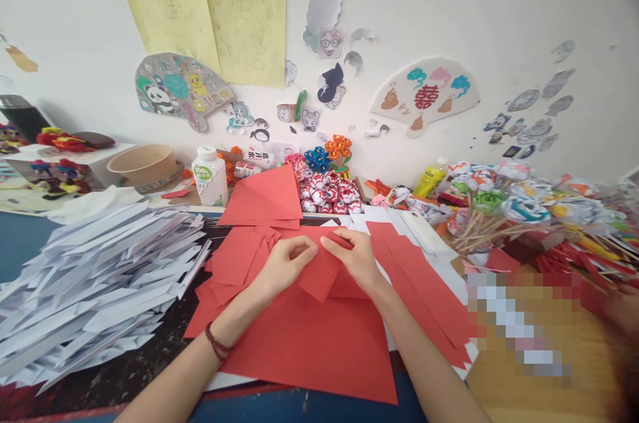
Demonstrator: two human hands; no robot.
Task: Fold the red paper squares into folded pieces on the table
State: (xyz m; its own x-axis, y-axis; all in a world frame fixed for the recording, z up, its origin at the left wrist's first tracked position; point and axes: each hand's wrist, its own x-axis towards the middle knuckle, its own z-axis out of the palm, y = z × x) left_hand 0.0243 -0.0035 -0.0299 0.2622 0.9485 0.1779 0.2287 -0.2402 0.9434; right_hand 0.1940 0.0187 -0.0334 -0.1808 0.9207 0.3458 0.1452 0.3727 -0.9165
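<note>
Between my two hands is a small piece of red paper [321, 274], held up over the larger red sheets. My left hand [289, 262] pinches its upper left part with thumb and forefinger. My right hand [353, 256] pinches the upper right part, where a narrow folded edge shows under the fingers. Beneath lies a large red sheet [319, 350]. Smaller red pieces [237, 256] are spread left of my left hand, and long red strips [417, 283] lie right of my right hand.
A big heap of folded white paper [104, 283] covers the left side. Behind stand a white bottle [210, 176], red-and-white paper balls [330, 193] and a yellow bottle [430, 178]. Paper flowers on sticks [499, 203] lie at right. Another person's hand [622, 310] shows at the right edge.
</note>
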